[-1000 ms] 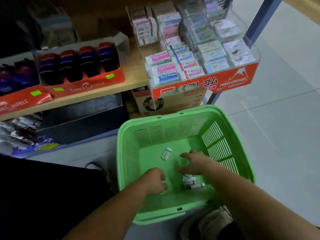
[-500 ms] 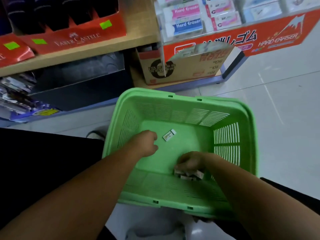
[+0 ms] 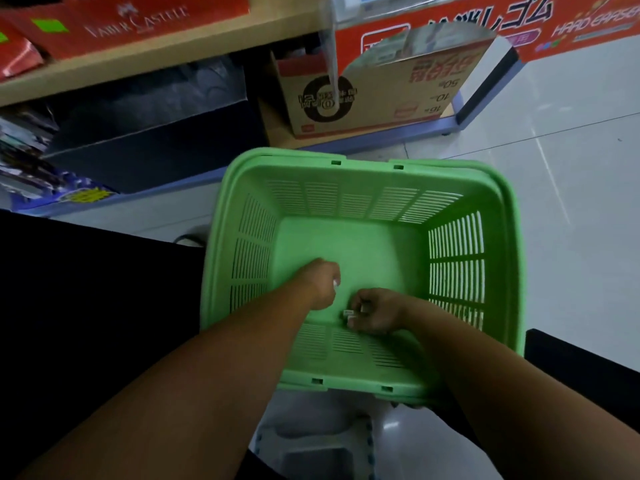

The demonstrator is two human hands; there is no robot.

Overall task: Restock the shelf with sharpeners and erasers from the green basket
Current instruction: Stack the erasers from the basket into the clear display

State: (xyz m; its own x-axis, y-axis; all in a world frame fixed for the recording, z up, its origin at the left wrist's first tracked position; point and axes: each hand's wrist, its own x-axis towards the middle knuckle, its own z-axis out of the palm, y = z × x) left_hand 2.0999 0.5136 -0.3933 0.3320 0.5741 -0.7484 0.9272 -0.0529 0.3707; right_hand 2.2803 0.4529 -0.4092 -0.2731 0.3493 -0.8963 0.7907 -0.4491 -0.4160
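Observation:
The green basket (image 3: pixel 360 199) stands on the floor in front of me. Both my hands are down inside it. My left hand (image 3: pixel 323 284) is curled, with a small white eraser (image 3: pixel 335 283) showing at its fingertips. My right hand (image 3: pixel 375 311) grips several small white erasers (image 3: pixel 349 315) near the basket's near wall. The rest of the basket floor shows nothing loose. Above, the red eraser display (image 3: pixel 519 26) hangs at the shelf's right end.
A wooden shelf (image 3: pixel 156 53) holds red Faber-Castell boxes (image 3: pixel 138 20). Below stand a cardboard box (image 3: pixel 374 95) and a dark box (image 3: pixel 149 133). Packets (image 3: pixel 38 168) lie at left. White tiled floor (image 3: pixel 571 168) stretches right. My dark trouser leg (image 3: pixel 86 289) is at left.
My left hand closed over the loose eraser that lay mid-basket. My right hand gathered the erasers near the front wall. My head tilted further down toward the basket.

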